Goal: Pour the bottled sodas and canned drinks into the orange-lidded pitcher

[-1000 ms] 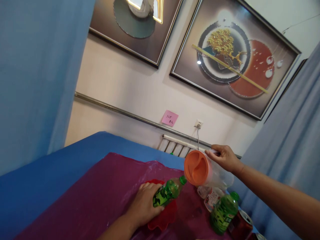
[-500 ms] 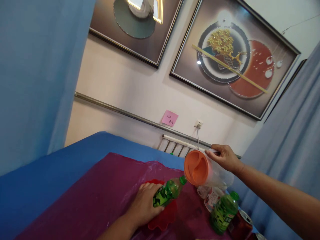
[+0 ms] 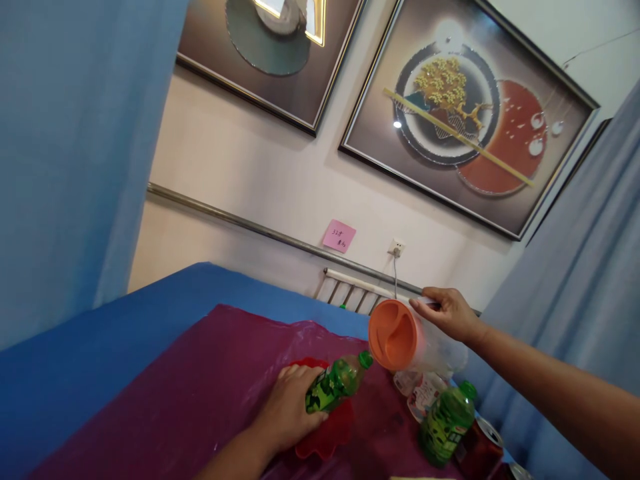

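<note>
My left hand (image 3: pixel 289 407) is wrapped round a green-labelled bottle (image 3: pixel 337 385), which leans to the right over a red scalloped dish (image 3: pixel 327 432). In my right hand (image 3: pixel 453 315) is the handle of a clear pitcher (image 3: pixel 437 350), tipped on its side so that its orange lid (image 3: pixel 393 335) faces left. The lid is close to the bottle's green cap; whether they touch I cannot tell. Below the pitcher, a second green bottle (image 3: pixel 447 425) stands upright at the right.
Dark red plastic sheeting (image 3: pixel 200 393) lies over a blue surface (image 3: pixel 165 307). A clear bottle with a pink-white label (image 3: pixel 425 395) and a red can (image 3: pixel 479 448) stand near the second green bottle. Blue curtains (image 3: pixel 75 147) hang at both sides.
</note>
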Demonstrator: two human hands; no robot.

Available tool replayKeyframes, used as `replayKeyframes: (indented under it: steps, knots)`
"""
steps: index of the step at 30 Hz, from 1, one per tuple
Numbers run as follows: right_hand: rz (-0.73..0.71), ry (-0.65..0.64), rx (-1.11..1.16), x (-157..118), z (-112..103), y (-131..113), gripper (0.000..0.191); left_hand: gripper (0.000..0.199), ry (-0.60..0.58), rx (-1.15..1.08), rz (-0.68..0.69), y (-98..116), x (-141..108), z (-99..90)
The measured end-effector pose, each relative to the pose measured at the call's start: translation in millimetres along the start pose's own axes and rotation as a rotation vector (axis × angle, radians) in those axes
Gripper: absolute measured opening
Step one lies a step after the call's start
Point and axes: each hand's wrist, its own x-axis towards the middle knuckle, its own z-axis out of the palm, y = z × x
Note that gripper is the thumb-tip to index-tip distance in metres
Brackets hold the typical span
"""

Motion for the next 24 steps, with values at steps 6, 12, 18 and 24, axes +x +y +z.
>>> replayKeyframes:
  steps: [6, 12, 18, 24]
  knots:
    - [0.013, -0.005, -0.001, -0.1, -0.3, -0.2, 0.053, 0.060, 0.005, 0.009, 0.005, -0.4, 0.2, 0.7]
    - [0.016, -0.019, 0.007, -1.3, 0.7, 1.0, 0.052, 0.061, -0.007, 0.004, -0.002, 1.3, 0.3, -2.0]
    - [0.001, -0.011, 0.013, -1.0, 1.3, 1.7, 0.051, 0.061, 0.005, 0.002, 0.007, -0.4, -0.1, -0.3]
    - [0.004, -0.012, 0.015, -1.3, 2.3, 1.0, 0.051, 0.061, 0.002, -0.003, -0.004, 0.9, 0.1, -1.4]
